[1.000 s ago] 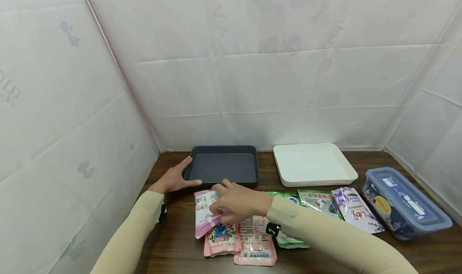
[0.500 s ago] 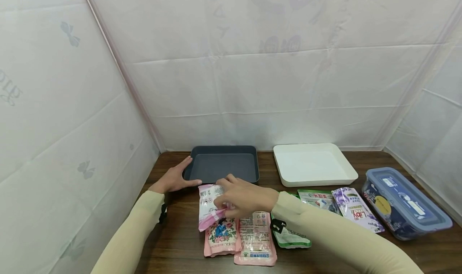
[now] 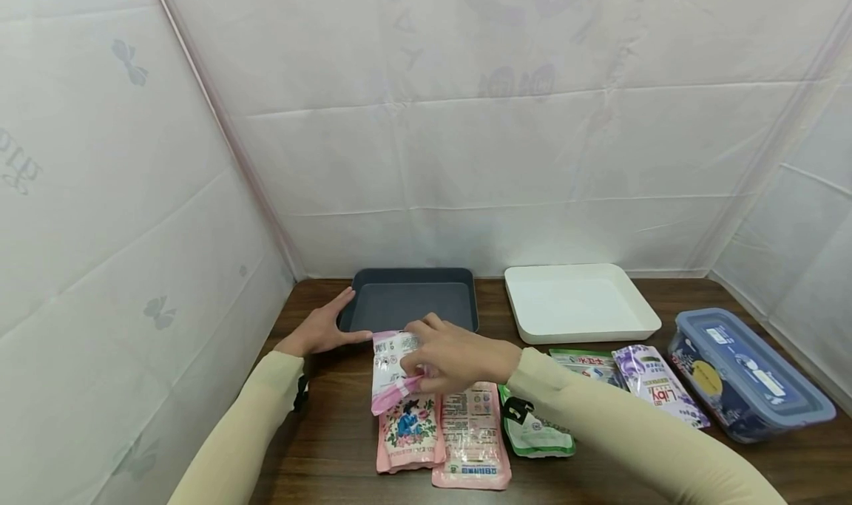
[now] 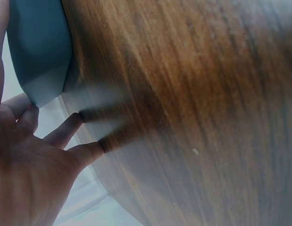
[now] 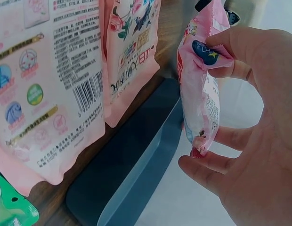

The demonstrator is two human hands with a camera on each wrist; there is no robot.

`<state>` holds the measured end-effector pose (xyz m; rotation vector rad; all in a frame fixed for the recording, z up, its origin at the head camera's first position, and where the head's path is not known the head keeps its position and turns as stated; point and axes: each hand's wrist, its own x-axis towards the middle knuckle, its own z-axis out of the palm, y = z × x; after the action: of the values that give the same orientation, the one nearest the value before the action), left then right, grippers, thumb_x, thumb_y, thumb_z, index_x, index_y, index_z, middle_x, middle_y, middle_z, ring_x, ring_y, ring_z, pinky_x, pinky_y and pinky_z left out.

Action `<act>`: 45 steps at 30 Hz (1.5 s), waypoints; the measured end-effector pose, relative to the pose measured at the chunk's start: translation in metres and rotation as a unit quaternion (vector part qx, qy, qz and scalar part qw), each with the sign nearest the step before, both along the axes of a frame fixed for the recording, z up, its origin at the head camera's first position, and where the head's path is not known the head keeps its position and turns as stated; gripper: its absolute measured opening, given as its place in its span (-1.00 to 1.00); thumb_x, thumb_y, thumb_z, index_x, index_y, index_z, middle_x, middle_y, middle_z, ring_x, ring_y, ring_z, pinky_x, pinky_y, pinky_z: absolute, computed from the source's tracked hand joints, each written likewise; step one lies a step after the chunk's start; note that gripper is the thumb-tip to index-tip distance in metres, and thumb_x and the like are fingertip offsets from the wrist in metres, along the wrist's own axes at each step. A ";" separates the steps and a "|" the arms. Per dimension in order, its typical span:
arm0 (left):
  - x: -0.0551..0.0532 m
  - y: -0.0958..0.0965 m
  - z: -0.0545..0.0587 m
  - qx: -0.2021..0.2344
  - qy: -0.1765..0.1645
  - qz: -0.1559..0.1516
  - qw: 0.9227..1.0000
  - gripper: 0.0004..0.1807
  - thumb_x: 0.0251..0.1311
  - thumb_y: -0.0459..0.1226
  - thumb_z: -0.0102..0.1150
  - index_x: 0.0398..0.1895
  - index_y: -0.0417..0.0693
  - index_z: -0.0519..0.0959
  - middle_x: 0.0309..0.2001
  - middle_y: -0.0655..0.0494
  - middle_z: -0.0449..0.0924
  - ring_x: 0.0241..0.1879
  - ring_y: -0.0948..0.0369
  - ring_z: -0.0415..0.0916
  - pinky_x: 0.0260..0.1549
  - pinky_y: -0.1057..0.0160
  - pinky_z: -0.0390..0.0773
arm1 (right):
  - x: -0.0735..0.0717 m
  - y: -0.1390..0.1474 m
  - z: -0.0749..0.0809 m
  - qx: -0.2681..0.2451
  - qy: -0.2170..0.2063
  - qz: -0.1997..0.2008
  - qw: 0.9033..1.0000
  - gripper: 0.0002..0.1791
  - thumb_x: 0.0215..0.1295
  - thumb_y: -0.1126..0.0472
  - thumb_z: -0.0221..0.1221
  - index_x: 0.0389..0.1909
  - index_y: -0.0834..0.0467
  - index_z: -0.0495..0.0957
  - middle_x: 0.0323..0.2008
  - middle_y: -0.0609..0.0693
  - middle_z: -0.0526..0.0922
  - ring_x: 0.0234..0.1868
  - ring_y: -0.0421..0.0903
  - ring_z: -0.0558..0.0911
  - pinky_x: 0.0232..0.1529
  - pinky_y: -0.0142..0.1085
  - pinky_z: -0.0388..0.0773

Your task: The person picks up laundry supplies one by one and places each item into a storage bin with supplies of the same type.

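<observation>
My right hand (image 3: pixel 459 353) pinches a pink-and-white packet (image 3: pixel 391 364) at the front edge of a dark grey tray (image 3: pixel 413 305). In the right wrist view the packet (image 5: pixel 202 89) hangs between thumb and fingers, its pink end folded. My left hand (image 3: pixel 318 333) touches the tray's left side with thumb and fingers spread. The left wrist view shows its fingertips against the tray's corner (image 4: pixel 42 56). Below the held packet lie a pink floral pouch (image 3: pixel 409 435) and a second pink pouch (image 3: pixel 471 438), back side up.
A white tray (image 3: pixel 579 305) stands right of the grey one. A green-and-white pouch (image 3: pixel 539 435), another green-edged pouch (image 3: pixel 589 364) and a purple Liby pouch (image 3: pixel 659 387) lie to the right. Beyond them is a blue-lidded box (image 3: pixel 748 375). White sheeting surrounds the wooden table.
My right hand has moved the pink-and-white packet away from me and slightly right, to the grey tray's front edge. More of the floral pouch shows. The left hand stays put.
</observation>
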<state>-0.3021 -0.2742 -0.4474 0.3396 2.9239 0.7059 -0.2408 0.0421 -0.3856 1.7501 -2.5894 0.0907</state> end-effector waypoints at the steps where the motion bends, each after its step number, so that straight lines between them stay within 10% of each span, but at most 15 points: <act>1: 0.000 0.000 0.000 0.001 0.000 0.000 1.000 0.28 0.11 0.32 0.37 0.66 -0.17 -0.04 0.65 -0.21 -0.16 0.54 -0.30 0.00 0.38 -0.35 0.18 | 0.000 0.001 0.001 0.001 -0.001 -0.003 1.000 -0.89 0.46 -0.06 0.21 -0.30 -0.23 0.54 0.41 0.09 0.39 0.32 0.07 0.35 0.20 -0.10 0.43; 45: -0.001 0.001 -0.001 0.001 -0.010 0.011 1.000 0.28 0.10 0.32 0.38 0.67 -0.13 -0.05 0.65 -0.18 -0.16 0.55 -0.29 -0.02 0.40 -0.34 0.15 | -0.046 0.019 -0.002 -0.047 -0.022 -0.044 0.998 -0.85 0.52 0.02 0.19 -0.30 -0.11 0.47 0.42 0.23 0.34 0.31 0.22 0.34 0.10 0.04 0.44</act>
<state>-0.3028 -0.2734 -0.4486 0.2995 2.9133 0.7124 -0.2870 0.0607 -0.3879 1.6197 -2.6410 0.2471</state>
